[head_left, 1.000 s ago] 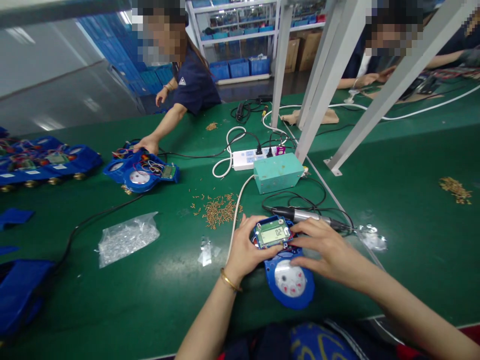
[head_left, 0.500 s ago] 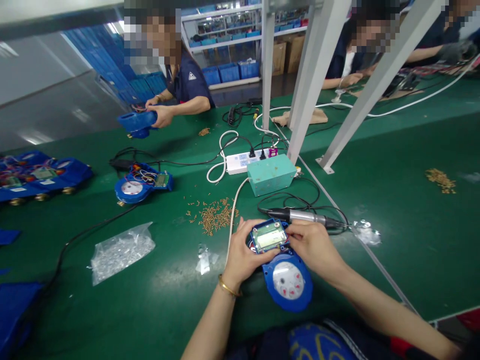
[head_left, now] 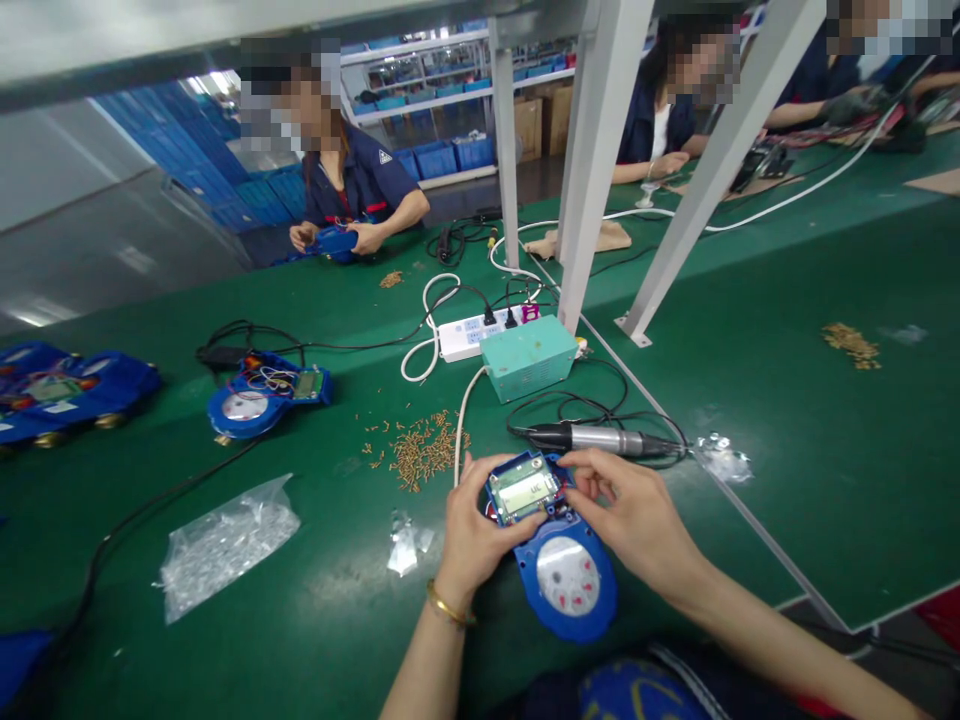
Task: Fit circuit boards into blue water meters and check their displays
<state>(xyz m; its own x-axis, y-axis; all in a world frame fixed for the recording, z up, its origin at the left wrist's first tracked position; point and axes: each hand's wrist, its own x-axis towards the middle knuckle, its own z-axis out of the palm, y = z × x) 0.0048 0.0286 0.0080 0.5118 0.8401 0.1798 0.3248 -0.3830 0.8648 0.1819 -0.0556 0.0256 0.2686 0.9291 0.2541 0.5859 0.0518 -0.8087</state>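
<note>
A blue water meter (head_left: 529,585) with a round white dial (head_left: 568,577) is held in front of me, just above the green table. At its top, an open compartment holds a circuit board with a lit display (head_left: 523,493) showing dark characters. My left hand (head_left: 480,520) wraps round the compartment's left side, its thumb along the lower edge. At the right side, my right hand (head_left: 626,505) has its index finger and thumb apart, touching the compartment's edge near small red wires. Its other fingers are curled, and nothing shows between them.
Behind the meter lie an electric screwdriver (head_left: 600,439), a teal box (head_left: 529,357) and a power strip (head_left: 465,338). Loose screws (head_left: 424,450) and a plastic bag (head_left: 229,545) lie left. Another open meter (head_left: 247,405) sits farther left. Metal posts (head_left: 600,170) stand ahead. Co-workers sit opposite.
Dark characters now show on the display. My right thumb and index finger have moved apart at the compartment's edge. The co-worker opposite has lowered a blue meter and moved it rightward. My view has shifted slightly.
</note>
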